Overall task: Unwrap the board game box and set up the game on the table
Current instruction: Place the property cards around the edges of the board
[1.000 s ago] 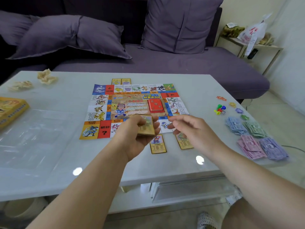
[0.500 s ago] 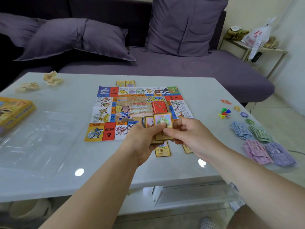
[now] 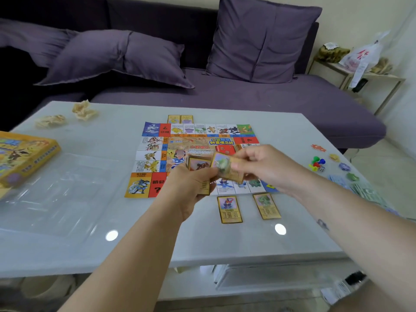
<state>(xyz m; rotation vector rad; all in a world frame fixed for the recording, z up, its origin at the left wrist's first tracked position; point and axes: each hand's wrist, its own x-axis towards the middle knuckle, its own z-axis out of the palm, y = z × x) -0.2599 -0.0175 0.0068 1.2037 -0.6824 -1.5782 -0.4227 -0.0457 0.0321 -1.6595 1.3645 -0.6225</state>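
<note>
The colourful game board (image 3: 157, 154) lies flat in the middle of the white table (image 3: 135, 244). My left hand (image 3: 191, 185) grips a stack of gold-edged cards (image 3: 199, 164) above the board's near edge. My right hand (image 3: 267, 167) pinches one card (image 3: 225, 166), blurred, just right of the stack. Two cards lie face up in front of the board, one (image 3: 229, 209) beside the other (image 3: 266, 206). Two more cards (image 3: 180, 119) sit at the board's far edge. The yellow game box (image 3: 22, 156) rests at the far left.
Clear plastic wrap (image 3: 58, 190) lies flat left of the board. Crumpled paper (image 3: 83, 110) sits at the back left. Coloured pawns with a die (image 3: 316, 164), small tokens (image 3: 344, 166) and play money stacks (image 3: 364, 192) lie at the right edge. A purple sofa (image 3: 225, 93) stands behind.
My right hand came to the stack, took its top card and has drawn it off to the right. The left hand keeps holding the stack.
</note>
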